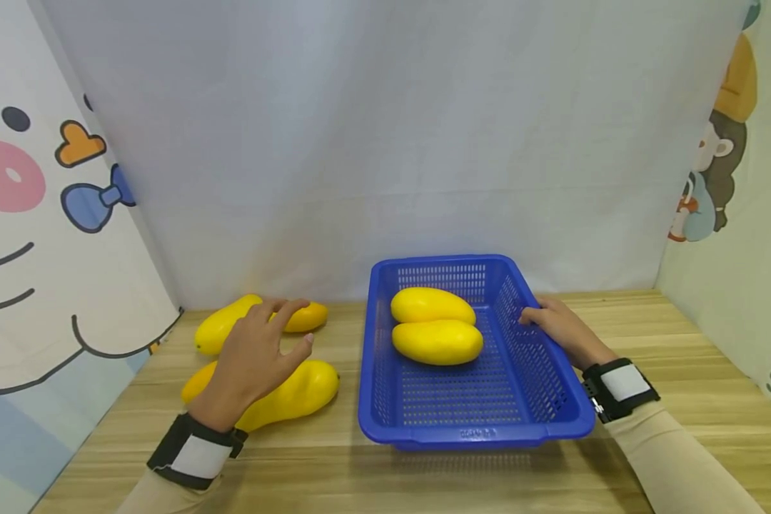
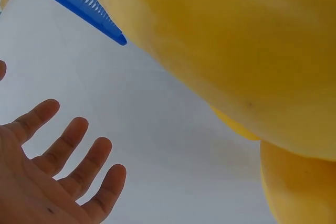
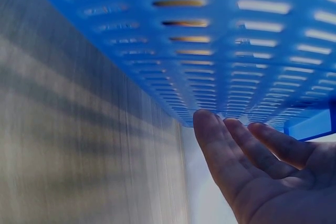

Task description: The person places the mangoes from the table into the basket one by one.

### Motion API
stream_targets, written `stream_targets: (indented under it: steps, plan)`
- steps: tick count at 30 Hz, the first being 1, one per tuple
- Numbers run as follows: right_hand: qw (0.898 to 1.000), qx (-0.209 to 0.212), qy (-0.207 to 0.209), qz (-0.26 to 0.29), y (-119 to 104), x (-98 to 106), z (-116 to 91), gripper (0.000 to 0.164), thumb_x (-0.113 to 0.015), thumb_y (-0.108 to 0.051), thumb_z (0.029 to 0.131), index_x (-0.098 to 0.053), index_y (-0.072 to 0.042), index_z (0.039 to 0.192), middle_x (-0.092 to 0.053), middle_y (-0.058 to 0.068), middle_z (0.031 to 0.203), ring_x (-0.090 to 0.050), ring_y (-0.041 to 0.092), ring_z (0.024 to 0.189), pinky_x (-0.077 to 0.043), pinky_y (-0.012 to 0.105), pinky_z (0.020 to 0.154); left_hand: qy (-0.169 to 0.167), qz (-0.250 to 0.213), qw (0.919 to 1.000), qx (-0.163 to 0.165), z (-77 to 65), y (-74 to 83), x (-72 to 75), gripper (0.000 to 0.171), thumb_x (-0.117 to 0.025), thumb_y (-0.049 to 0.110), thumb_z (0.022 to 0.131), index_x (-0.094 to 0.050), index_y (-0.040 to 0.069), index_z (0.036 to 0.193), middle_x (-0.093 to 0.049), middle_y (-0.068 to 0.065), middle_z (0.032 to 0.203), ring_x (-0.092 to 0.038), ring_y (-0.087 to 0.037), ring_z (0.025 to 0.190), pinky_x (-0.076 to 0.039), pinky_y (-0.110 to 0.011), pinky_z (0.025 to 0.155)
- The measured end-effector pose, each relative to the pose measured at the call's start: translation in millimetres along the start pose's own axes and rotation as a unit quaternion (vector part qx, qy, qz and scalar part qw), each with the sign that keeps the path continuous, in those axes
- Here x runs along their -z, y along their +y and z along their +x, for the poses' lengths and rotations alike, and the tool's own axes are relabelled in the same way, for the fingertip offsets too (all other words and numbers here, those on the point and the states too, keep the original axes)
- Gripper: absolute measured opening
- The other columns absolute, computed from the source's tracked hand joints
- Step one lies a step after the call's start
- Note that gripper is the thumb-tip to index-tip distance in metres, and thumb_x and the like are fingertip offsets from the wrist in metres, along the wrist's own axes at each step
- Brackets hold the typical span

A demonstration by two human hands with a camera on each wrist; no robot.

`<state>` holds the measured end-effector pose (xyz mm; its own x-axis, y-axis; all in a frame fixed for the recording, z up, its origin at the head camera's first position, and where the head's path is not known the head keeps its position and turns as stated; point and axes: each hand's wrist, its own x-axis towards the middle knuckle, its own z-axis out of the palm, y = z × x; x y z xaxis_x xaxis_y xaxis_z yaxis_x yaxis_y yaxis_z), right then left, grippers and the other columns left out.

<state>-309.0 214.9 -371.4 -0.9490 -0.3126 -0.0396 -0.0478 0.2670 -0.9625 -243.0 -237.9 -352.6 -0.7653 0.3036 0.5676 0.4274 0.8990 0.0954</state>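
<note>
My left hand point(image 1: 252, 358) hovers over several yellow mangoes on the left of the table, fingers spread and holding nothing. Under its wrist lies a large yellow mango point(image 1: 302, 391), with an orange-yellow one point(image 1: 199, 382) partly hidden beside it. Behind the hand are another yellow mango point(image 1: 221, 330) and a smaller orange one point(image 1: 308, 318). My right hand point(image 1: 568, 332) grips the right rim of a blue plastic basket point(image 1: 475, 434), thumb over the edge. In the right wrist view, its fingers point(image 3: 215, 150) lie along the slotted outer side. Two yellow mangoes point(image 1: 438, 343) sit inside, side by side.
The basket stands on a wood-grain table point(image 1: 308, 471), right of the loose mangoes. A pale cloth point(image 1: 385, 143) hangs along the back edge. Printed cartoon panels point(image 1: 32, 285) flank the table at the left and right.
</note>
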Motion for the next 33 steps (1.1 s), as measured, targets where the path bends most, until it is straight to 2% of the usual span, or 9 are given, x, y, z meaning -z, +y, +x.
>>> stream_targets:
  steps: [4,11,17,25,33]
  plan:
    - [1.000,-0.004,0.003,-0.008,0,0,1,0.047,-0.044,-0.010,0.087,-0.039,0.008,0.130,-0.052,0.031,0.111,-0.060,0.036,0.087,-0.052,0.046,0.070,-0.006,0.005,1.0000,-0.005,-4.1,-1.3,0.4,0.051,-0.052,0.047,0.087,-0.051,0.019,0.129,-0.052,-0.010,0.118,-0.051,-0.029,0.099,-0.043,-0.048,0.077]
    - [1.000,-0.010,0.006,-0.008,-3,0,0,0.049,-0.045,-0.011,0.087,-0.037,0.007,0.132,-0.052,0.032,0.110,-0.060,0.035,0.086,-0.052,0.046,0.069,-0.032,0.015,0.9993,0.010,-12.3,-7.3,-2.9,0.052,-0.052,0.049,0.086,-0.051,0.021,0.129,-0.052,-0.011,0.120,-0.050,-0.030,0.104,-0.043,-0.050,0.080]
    - [1.000,-0.015,0.005,-0.006,-1,0,-1,0.050,-0.044,-0.011,0.087,-0.036,0.007,0.133,-0.052,0.032,0.111,-0.060,0.035,0.087,-0.052,0.046,0.069,-0.049,0.016,0.9986,-0.012,-14.3,-9.3,-7.9,0.056,-0.050,0.053,0.086,-0.049,0.021,0.132,-0.053,-0.010,0.120,-0.052,-0.027,0.102,-0.044,-0.046,0.080]
    - [1.000,-0.011,0.008,-0.016,-1,-1,0,0.050,-0.045,-0.011,0.087,-0.037,0.006,0.133,-0.052,0.032,0.110,-0.060,0.036,0.086,-0.052,0.046,0.069,-0.107,0.019,0.9940,-0.004,-18.1,-10.9,-12.5,0.065,-0.046,0.065,0.084,-0.042,0.027,0.138,-0.051,-0.010,0.124,-0.049,-0.027,0.106,-0.044,-0.047,0.081]
    - [1.000,-0.009,0.005,-0.008,-1,-1,-1,0.051,-0.044,-0.010,0.087,-0.035,0.006,0.134,-0.052,0.032,0.111,-0.060,0.037,0.088,-0.052,0.047,0.069,-0.121,0.031,0.9918,-0.028,-19.0,-11.8,-20.2,0.070,-0.049,0.065,0.082,-0.044,0.023,0.137,-0.053,-0.011,0.119,-0.050,-0.028,0.102,-0.042,-0.046,0.086]
